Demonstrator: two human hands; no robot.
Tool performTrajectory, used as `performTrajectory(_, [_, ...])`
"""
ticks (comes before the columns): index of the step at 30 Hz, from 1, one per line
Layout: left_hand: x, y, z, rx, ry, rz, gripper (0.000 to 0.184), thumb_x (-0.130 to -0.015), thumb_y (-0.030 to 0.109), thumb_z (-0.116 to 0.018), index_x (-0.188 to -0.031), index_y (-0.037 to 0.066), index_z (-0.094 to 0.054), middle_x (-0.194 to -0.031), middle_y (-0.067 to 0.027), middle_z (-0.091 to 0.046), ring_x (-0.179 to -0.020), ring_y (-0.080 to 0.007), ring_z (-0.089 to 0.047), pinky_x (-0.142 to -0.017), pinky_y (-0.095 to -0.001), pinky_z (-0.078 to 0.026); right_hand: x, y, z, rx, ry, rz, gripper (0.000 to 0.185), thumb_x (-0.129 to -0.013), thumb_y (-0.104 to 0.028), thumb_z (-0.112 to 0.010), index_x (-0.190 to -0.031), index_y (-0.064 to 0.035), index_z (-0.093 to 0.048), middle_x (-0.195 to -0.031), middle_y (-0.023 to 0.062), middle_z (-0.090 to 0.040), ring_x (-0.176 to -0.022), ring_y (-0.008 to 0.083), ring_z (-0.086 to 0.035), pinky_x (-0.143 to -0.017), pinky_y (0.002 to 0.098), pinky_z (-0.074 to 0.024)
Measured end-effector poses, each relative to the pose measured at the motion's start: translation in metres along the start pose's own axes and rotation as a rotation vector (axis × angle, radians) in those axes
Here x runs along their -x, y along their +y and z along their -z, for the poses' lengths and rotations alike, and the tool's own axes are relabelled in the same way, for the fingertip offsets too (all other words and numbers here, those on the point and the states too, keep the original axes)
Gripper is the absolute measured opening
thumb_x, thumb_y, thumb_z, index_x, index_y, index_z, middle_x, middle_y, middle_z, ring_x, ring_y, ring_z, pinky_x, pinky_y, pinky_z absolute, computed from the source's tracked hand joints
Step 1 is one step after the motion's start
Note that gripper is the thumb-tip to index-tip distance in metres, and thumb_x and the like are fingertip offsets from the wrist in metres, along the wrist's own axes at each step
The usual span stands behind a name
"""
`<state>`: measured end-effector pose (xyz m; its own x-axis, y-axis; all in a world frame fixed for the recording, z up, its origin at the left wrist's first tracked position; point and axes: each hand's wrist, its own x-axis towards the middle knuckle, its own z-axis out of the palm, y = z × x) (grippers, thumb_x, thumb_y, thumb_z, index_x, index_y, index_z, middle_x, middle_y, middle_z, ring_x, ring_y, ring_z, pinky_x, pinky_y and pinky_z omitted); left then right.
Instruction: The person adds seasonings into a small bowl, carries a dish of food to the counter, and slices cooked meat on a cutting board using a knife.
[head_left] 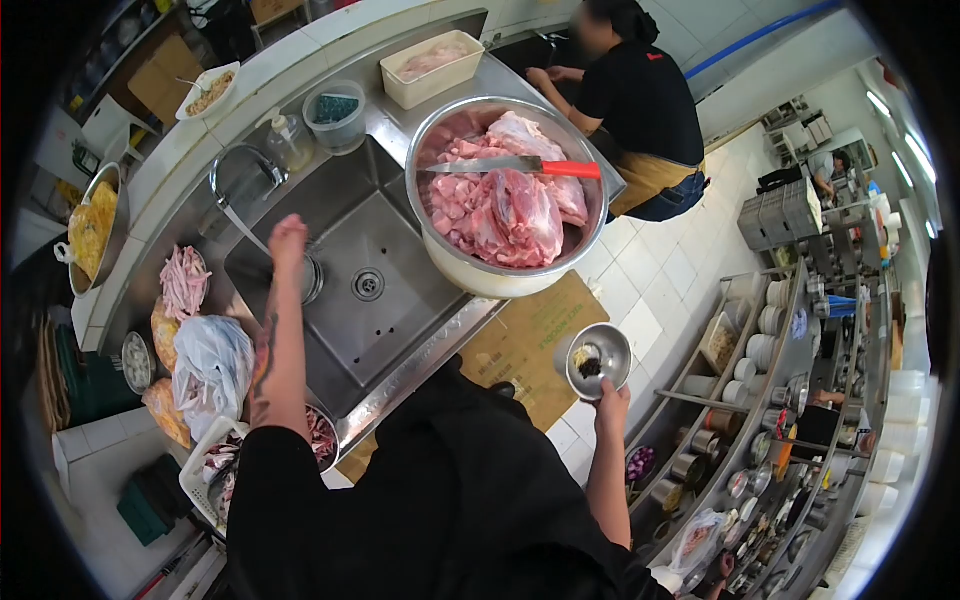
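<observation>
My left hand [288, 238] is closed over the left side of the steel sink [410, 235], near the faucet [245, 160]. A round metal vessel [313, 279] shows just behind my wrist; whether my fingers grip it is hidden. On the right, my right hand [611, 402] holds a small metal bowl [612, 350] by its edge, above the floor. Dark bits and pale yellowish bits lie in that bowl. Beyond the sink stands a large metal basin [470, 275] of raw meat [515, 215], with a red-handled knife [520, 166] resting across it.
A co-worker [640, 95] crouches or sits behind the basin. Around the sink are a cream tub [432, 88], a clear plastic tub [334, 138], a plastic bag [212, 365] and a white basket [190, 478]. Shelves with stacked dishes [765, 350] line the right. Flattened cardboard [540, 335] covers some floor.
</observation>
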<state>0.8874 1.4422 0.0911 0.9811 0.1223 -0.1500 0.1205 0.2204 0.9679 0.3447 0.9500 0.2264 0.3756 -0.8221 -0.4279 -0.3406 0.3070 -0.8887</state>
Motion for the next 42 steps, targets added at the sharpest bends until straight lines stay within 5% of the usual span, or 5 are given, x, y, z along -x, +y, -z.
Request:
performTrajectory(11, [0.207, 0.125, -0.193, 0.089, -0.866, 0.717, 0.086, -0.098, 0.064, -0.048, -0.150, -0.002, -0.031, -0.117, -0.0203, -0.067, -0.094, -0.0291, -0.072, -0.077, -0.0378, -0.061, 0.028, -0.035, -0.069, -0.034, -0.243, -0.055, 0.026, -0.096, -0.009, -0.055, -0.120, 0.0023, -0.056, -0.098, 0.0161, -0.070, -0.073, 0.0258, -0.073, -0.051, 0.0365, -0.0604])
performTrajectory(18, [0.200, 0.089, -0.251, 0.048, -0.592, 0.631, 0.037, -0.095, 0.021, -0.056, -0.117, -0.009, -0.059, -0.116, -0.0240, -0.067, -0.099, -0.0310, -0.072, -0.080, -0.0402, -0.063, 0.037, -0.012, -0.063, -0.055, -0.205, -0.015, 0.028, -0.096, -0.009, -0.057, -0.123, 0.0006, -0.057, -0.100, 0.0145, -0.070, -0.076, 0.0242, -0.072, -0.054, 0.0373, -0.0605])
performTrajectory(27, [0.163, 0.129, -0.197, -0.236, -0.955, 0.617, 0.053, -0.099, 0.043, -0.060, -0.130, 0.000, -0.059, -0.127, -0.0167, -0.065, -0.116, -0.0269, -0.065, -0.090, -0.0390, -0.056, 0.036, -0.037, -0.040, -0.028, -0.141, -0.008, 0.026, -0.097, -0.006, -0.053, -0.121, 0.0017, -0.058, -0.095, 0.0152, -0.070, -0.071, 0.0241, -0.071, -0.049, 0.0356, -0.0593])
performTrajectory(35, [0.005, 0.074, -0.035, 0.361, 0.061, 0.097, 0.028, -0.095, 0.000, -0.059, -0.123, 0.000, -0.059, -0.089, -0.0021, -0.061, -0.068, -0.0085, -0.055, -0.058, -0.0229, -0.049, 0.028, -0.039, -0.034, -0.006, -0.129, 0.001, 0.028, -0.097, -0.008, -0.054, -0.122, 0.0018, -0.056, -0.097, 0.0161, -0.070, -0.070, 0.0250, -0.072, -0.049, 0.0355, -0.0596])
performTrajectory(42, [-0.029, 0.097, 0.016, 0.460, 0.201, -0.055, 0.027, -0.094, 0.019, -0.068, -0.111, 0.001, -0.059, -0.076, -0.0002, -0.054, -0.048, -0.0067, -0.040, -0.038, -0.0262, -0.028, 0.033, -0.003, -0.021, 0.014, -0.077, -0.073, 0.032, -0.096, -0.009, -0.053, -0.126, 0.0015, -0.053, -0.101, 0.0176, -0.069, -0.074, 0.0273, -0.073, -0.051, 0.0371, -0.0618])
